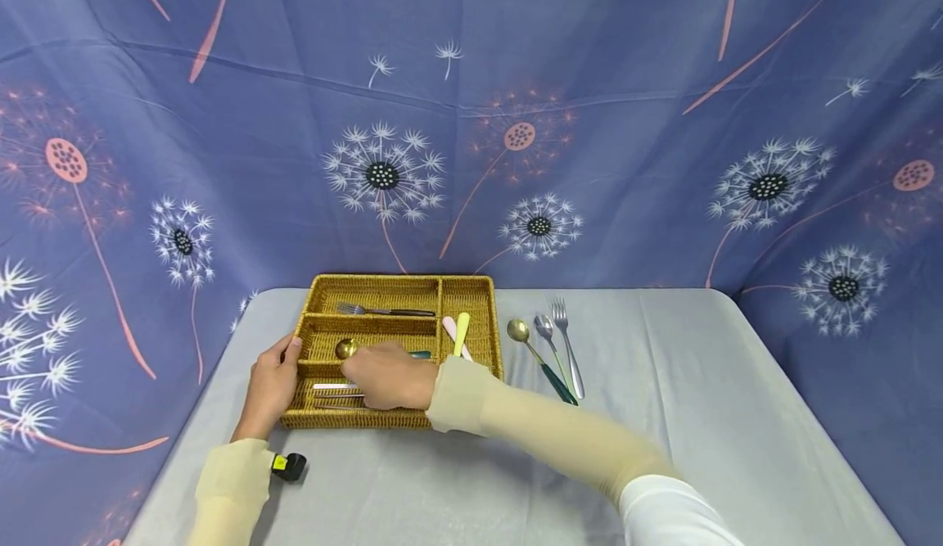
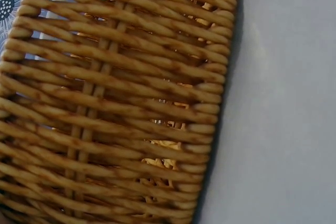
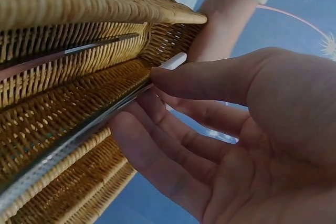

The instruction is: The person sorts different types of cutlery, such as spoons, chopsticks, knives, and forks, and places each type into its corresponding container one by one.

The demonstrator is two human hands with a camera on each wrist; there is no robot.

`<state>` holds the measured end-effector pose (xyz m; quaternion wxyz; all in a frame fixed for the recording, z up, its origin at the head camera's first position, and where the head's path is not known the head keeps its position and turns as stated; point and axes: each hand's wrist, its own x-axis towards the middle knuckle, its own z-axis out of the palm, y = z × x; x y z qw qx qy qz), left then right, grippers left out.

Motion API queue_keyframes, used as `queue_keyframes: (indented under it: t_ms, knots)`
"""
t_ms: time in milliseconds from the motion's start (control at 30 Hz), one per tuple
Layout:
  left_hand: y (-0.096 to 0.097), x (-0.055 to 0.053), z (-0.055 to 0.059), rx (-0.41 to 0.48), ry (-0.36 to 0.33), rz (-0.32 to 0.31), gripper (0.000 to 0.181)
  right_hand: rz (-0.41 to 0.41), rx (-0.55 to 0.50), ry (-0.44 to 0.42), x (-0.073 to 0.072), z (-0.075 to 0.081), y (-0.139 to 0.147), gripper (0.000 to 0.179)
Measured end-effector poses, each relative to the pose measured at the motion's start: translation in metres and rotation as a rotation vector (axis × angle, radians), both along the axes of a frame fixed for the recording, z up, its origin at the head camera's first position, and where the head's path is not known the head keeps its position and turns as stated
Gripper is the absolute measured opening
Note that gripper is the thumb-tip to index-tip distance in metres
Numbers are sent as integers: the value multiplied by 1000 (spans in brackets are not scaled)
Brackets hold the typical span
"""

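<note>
A woven cutlery tray (image 1: 471, 282) with several compartments stands on the table. My left hand (image 1: 271, 386) holds its left end, the thumb over the rim; the left wrist view shows mostly wicker wall (image 2: 110, 98). My right hand (image 1: 394, 376) is over the front compartment. Between thumb and fingers it pinches a slim white-handled knife (image 3: 174, 61), whose metal part (image 3: 79, 132) runs toward the camera. A dark-handled knife (image 3: 37, 65) lies in the tray beside it. A gold spoon (image 1: 346, 349) with a green handle lies in the middle compartment, partly hidden by the right hand.
A fork (image 1: 390, 312) lies in the back compartment. Pink (image 1: 451, 329) and yellow handles (image 1: 462, 333) show in the right compartment. Right of the tray lie a gold spoon (image 1: 519, 331), a silver spoon (image 1: 543, 327) and a silver fork (image 1: 566, 341). A patterned curtain (image 1: 633, 161) rises behind.
</note>
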<state>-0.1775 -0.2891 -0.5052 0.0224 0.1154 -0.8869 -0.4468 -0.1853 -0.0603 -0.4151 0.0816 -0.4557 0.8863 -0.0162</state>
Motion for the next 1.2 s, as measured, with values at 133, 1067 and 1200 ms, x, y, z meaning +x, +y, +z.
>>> queue_keyframes:
  t_ms: [133,1067,1200]
  knots:
    - [0,-1,1,-5,9,0,65,13,43,52,0,-3,-9,23]
    - [0,2,-1,9,-10,-12,67,-63,75,30,-8,-14,-18,20]
    - [-1,2,-1,2,8,-11,66,-63,23,13,-8,-12,-11,24]
